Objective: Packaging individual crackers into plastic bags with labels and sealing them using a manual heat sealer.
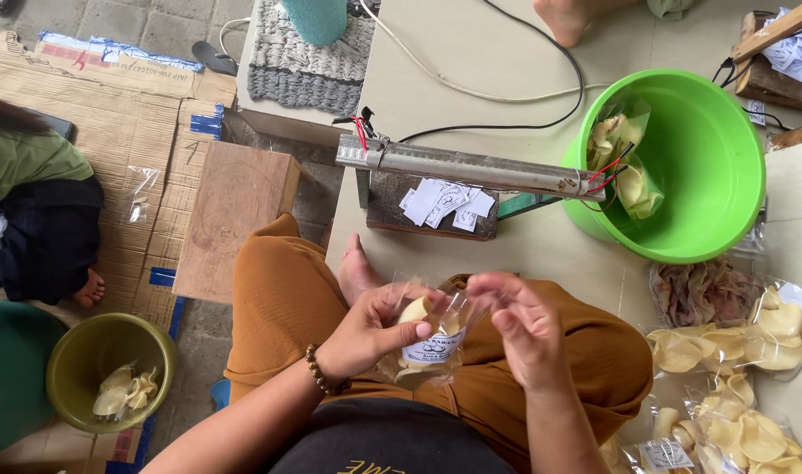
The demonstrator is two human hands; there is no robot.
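The left hand grips a small clear plastic bag of pale chips, thumb across the front and fingers closed behind it, so the hand is clamped on the bag. The bag sits above the person's lap, upright, between the two hands, with a white label on its lower front face. The right hand is just beside the bag on its right, fingers curled together at the bag's upper edge; contact with the film appears to exist but whether the fingers pinch it cannot be told. A beaded bracelet sits on the left wrist. Ahead of the hands, a metal bar sealer rests on a dark wooden block, with a loose pile of white paper labels on the block. A green plastic basin stands to the right of the sealer and contains one filled bag. Further filled chip bags lie on the floor at the right. An olive bowl with chips stands at the far left, well apart from both hands.
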